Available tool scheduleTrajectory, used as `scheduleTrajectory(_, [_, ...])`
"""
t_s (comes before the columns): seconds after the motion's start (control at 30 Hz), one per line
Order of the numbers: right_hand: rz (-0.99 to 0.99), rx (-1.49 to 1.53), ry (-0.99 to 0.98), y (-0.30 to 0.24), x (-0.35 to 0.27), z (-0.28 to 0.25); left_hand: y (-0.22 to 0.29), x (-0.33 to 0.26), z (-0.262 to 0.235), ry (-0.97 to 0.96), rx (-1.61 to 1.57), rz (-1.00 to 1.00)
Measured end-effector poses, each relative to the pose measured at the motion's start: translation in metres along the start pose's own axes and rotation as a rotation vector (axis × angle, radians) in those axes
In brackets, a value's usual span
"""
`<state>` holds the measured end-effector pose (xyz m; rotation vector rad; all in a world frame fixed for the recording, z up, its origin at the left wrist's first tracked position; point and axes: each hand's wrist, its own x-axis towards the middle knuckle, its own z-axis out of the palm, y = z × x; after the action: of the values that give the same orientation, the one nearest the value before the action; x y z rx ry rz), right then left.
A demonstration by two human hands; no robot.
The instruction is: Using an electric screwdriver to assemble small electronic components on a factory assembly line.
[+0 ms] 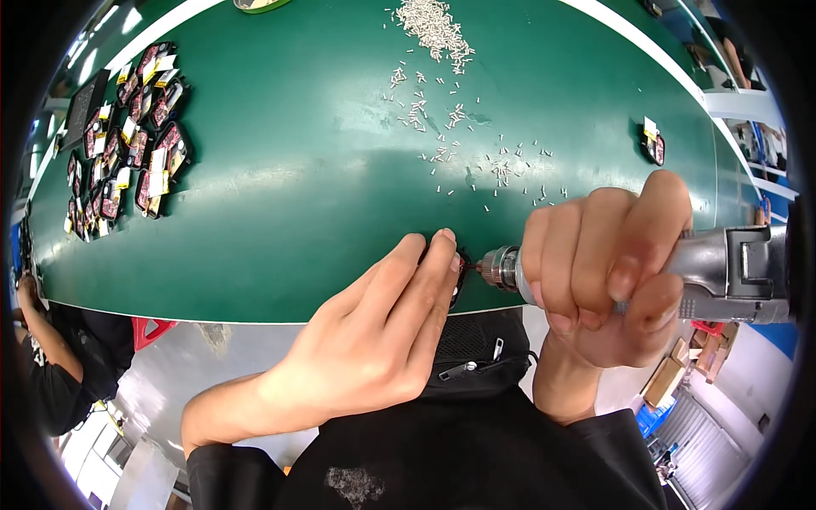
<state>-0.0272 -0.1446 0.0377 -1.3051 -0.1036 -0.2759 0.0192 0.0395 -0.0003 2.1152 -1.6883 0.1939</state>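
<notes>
My right hand [599, 272] is wrapped round a grey electric screwdriver [722, 263]. The tool lies sideways, its chuck [503, 267] and thin bit pointing left. My left hand [365, 340] rests near the table's front edge, fingers stretched close together and pressing on a small black housing [460, 285]. Most of that housing is hidden under the fingers, and a bit of red shows at its edge. The bit's tip meets the housing beside my fingertips; whether it sits on a screw is too small to tell.
Small silvery screws [432, 30] lie heaped at the far middle, with loose ones scattered toward me. Several black housings with red boards and yellow-white tags [136, 144] cluster at left beside a dark box [82, 110]. One tagged housing [654, 146] lies at right. Another person's arm [51, 340] shows far left.
</notes>
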Motion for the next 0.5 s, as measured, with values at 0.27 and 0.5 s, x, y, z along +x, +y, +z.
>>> scheduleTrajectory(0.27, [0.019,0.304,0.026,0.006,0.0,0.005,0.01,-0.002,-0.011,-0.088,0.027,-0.043])
scheduleTrajectory(0.5, [-0.043,0.333,-0.105,0.002,0.0,0.003,0.007,-0.006,-0.02,-0.072,0.006,-0.012])
